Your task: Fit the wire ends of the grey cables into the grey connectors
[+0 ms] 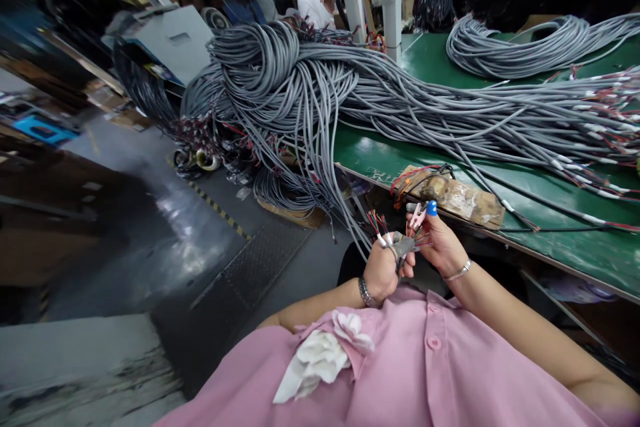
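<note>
In front of my pink shirt, my left hand [383, 271] is closed around several grey cables. Their stripped ends fan out above the fist as thin coloured wires [379, 219], with white bands just below. Something grey [405, 247], perhaps a wrapping on the thumb, covers part of that grip. Close beside it, my right hand [444, 245] has a blue cover [431, 207] on one fingertip. It pinches a small pale pink clip-like tool [417, 216] next to reddish wires. Whether the tool's jaws touch a wire is too small to tell.
Long grey cables [400, 90] lie heaped across the green table [373, 150] and hang over its left end. A worn wooden block [467, 201] sits at the near edge. Another cable coil [480, 57] lies behind. A person [316, 3] in white is at the back.
</note>
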Action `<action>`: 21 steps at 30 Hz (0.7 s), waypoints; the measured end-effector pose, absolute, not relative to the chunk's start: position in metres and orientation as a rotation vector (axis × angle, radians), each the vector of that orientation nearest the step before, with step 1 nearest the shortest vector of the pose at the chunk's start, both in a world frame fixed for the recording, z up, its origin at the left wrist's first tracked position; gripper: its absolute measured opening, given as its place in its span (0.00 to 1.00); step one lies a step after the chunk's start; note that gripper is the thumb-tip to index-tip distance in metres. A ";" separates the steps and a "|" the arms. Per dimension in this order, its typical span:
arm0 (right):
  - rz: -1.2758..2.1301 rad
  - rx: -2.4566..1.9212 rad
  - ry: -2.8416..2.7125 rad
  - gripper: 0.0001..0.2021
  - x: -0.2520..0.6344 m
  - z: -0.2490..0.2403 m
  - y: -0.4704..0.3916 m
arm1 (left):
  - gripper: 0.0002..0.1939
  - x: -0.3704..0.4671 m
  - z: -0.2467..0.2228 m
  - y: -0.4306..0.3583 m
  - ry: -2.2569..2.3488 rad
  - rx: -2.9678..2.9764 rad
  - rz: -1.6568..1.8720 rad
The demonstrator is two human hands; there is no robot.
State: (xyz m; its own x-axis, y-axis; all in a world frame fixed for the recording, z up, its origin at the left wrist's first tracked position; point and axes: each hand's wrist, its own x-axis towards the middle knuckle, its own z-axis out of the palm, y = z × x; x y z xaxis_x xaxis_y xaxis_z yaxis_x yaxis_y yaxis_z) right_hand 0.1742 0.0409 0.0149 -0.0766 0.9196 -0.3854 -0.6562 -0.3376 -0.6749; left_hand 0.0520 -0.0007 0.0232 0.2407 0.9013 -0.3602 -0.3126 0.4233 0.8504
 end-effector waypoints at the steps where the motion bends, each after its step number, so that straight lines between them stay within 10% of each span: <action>1: 1.684 -0.949 -0.392 0.24 0.174 0.015 0.041 | 0.15 0.052 0.022 -0.001 0.993 0.730 0.933; 11: 1.935 -0.834 -0.545 0.29 0.189 0.008 0.026 | 0.15 0.042 0.020 -0.007 0.956 0.760 0.972; 21: 1.802 -1.081 -0.989 0.11 0.199 0.024 0.002 | 0.17 0.035 0.012 -0.012 1.056 0.965 0.888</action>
